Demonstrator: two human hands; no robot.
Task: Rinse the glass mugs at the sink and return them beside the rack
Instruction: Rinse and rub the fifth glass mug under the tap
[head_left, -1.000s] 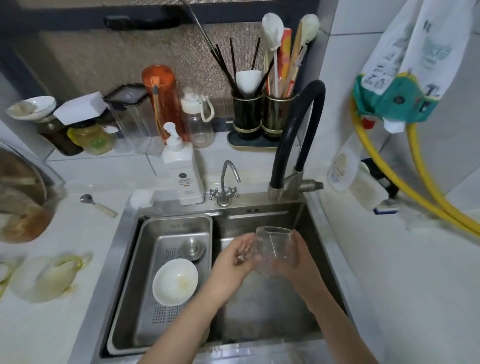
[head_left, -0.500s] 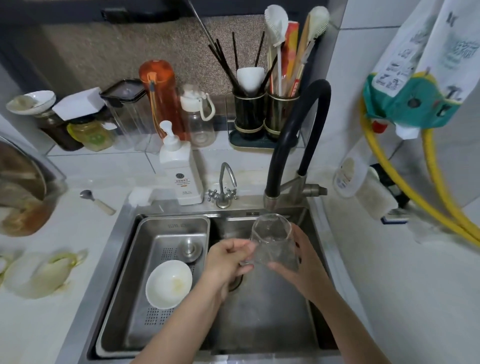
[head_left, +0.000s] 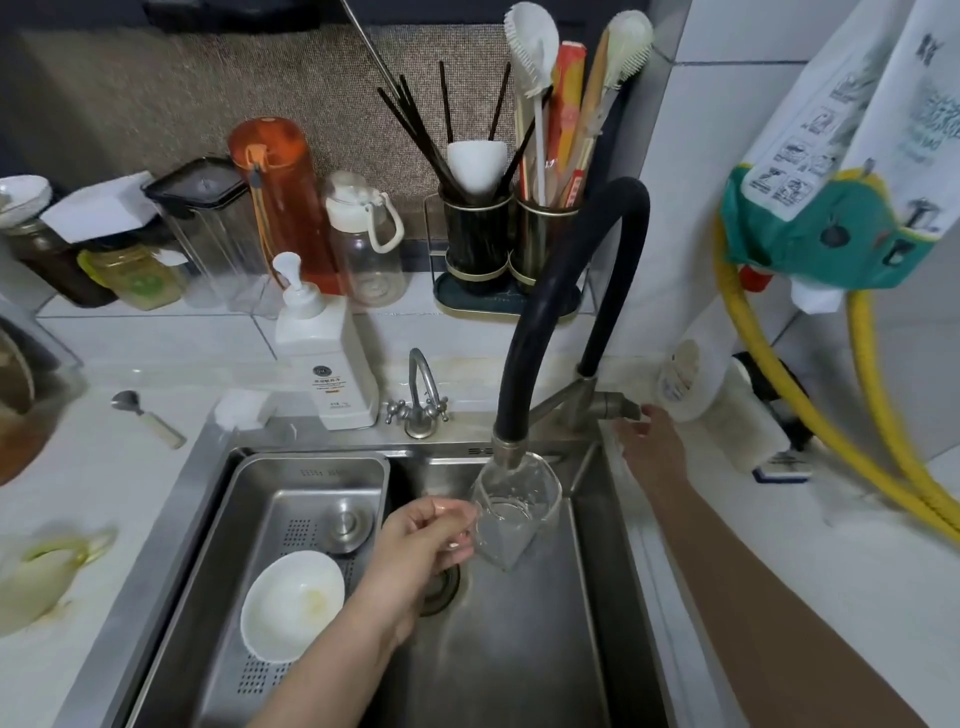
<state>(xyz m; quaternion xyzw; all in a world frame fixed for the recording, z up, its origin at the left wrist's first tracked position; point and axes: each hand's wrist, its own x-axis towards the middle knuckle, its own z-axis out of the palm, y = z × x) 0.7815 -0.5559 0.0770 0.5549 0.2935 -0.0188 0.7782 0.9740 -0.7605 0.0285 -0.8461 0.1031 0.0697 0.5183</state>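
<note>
The left hand pinches the handle of a clear glass mug and holds it upright over the sink, its mouth right under the metal nozzle of the black faucet hose. Whether water is running into it cannot be told. The right hand reaches far to the right of the mug, fingers spread and relaxed, fingertips at the end of the metal faucet lever; it grips nothing.

In the left part of the sink sits a steel drain basket holding a white bowl and a round metal stopper. Behind the sink rim stand a small chrome tap and, just left of it, a white soap pump bottle. A spoon lies on the white tabletop to the left.

Along the far wall stand an orange bottle, a clear bottle with a white lid, and two dark utensil holders full of chopsticks and brushes. A yellow hose hangs at the right wall.
</note>
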